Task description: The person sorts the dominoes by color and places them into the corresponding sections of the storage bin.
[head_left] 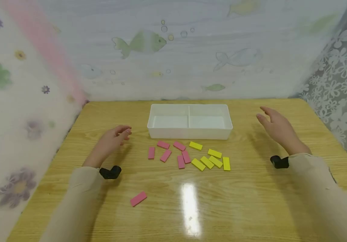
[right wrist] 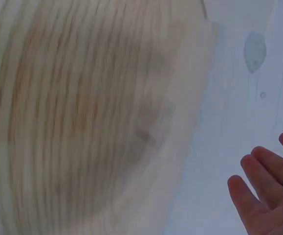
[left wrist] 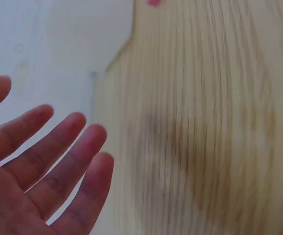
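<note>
My left hand (head_left: 116, 137) hovers over the table to the left of a white two-compartment tray (head_left: 190, 134), fingers relaxed and holding nothing; its spread fingers (left wrist: 58, 161) show in the left wrist view. To the right of the tray my right hand (head_left: 274, 126) is raised with straight fingers (right wrist: 263, 188), also holding nothing. Several pink tiles (head_left: 173, 153) and several yellow tiles (head_left: 211, 159) lie in front of the tray. One more pink tile (head_left: 138, 198) lies alone nearer me on the left.
The wooden table (head_left: 252, 201) is walled by a fish-patterned sheet (head_left: 173, 50) at the back, a flowered sheet (head_left: 16, 101) on the left and a lace curtain (head_left: 343, 87) on the right. Both tray compartments hold nothing.
</note>
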`<state>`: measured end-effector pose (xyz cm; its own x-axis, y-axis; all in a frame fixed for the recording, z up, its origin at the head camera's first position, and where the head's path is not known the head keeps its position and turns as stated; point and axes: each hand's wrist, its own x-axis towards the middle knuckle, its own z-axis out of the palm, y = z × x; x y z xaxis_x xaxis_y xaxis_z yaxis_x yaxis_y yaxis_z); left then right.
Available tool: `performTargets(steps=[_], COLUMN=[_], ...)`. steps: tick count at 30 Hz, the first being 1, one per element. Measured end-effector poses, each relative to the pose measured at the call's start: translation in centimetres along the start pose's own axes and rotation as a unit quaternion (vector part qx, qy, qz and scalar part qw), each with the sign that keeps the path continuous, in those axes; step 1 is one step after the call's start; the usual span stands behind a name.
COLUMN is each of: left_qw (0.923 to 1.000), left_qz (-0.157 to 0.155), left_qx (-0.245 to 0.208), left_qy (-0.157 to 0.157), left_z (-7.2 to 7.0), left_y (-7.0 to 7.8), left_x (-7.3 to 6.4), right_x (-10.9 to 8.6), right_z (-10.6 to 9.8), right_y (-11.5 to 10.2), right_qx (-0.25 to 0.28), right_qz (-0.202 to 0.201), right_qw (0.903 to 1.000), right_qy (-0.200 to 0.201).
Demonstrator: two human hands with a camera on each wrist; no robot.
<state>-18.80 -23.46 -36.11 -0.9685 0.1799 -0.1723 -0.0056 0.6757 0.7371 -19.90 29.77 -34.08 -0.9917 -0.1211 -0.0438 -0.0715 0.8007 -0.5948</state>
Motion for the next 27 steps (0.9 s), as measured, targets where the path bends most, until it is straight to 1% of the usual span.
performTargets(steps=[2,3,5,7,9,11,13,16,19,22,23,27], left_qw=[0.9988,0.9974,0.9945,0.9908,0.9870,0.9846,0.9832,0.9827,0.9806,0.9773,0.9773,0.9799], left_qz=[-0.006,-0.004,0.000,0.002,0.004,-0.001,-0.010,-0.021,-0.018,-0.008,-0.004,0.002], left_qx=[-0.047,-0.070,-0.103,-0.134,-0.159,-0.173,-0.180,-0.182,-0.193,-0.210,-0.210,-0.198], left_qy=[-0.014,-0.018,-0.020,-0.019,-0.022,-0.026,-0.029,-0.030,-0.029,-0.028,-0.028,-0.026], left_z=[0.7,1.1,1.8,2.5,3.1,3.7,4.3,4.9,5.2,5.1,5.0,4.5], left_y=[0.0,0.0,0.1,0.1,0.1,0.1,0.0,0.0,-0.1,-0.1,-0.2,-0.1], left_x=[-0.3,-0.5,-0.8,-1.1,-1.4,-1.8,-2.2,-2.8,-3.2,-3.5,-3.7,-4.1], right_x=[0.1,0.1,0.4,0.9,1.3,1.8,2.1,2.4,2.5,2.7,2.8,3.3], right_z=[1.2,1.8,3.2,4.7,6.2,7.5,8.6,9.7,10.3,10.5,10.5,10.5], right_y=[-0.1,-0.2,-0.5,-0.9,-1.4,-1.8,-2.1,-2.4,-2.6,-2.7,-2.7,-2.7], right_qx=[0.064,0.102,0.180,0.259,0.328,0.389,0.437,0.486,0.517,0.537,0.542,0.551], right_qz=[0.009,0.012,0.024,0.034,0.045,0.058,0.067,0.069,0.058,0.038,0.030,-0.007], right_qw=[0.9979,0.9947,0.9833,0.9652,0.9435,0.9195,0.8969,0.8714,0.8539,0.8427,0.8396,0.8344], right_qy=[0.002,0.003,0.008,0.010,0.009,0.008,0.006,0.007,0.011,0.019,0.019,0.006])
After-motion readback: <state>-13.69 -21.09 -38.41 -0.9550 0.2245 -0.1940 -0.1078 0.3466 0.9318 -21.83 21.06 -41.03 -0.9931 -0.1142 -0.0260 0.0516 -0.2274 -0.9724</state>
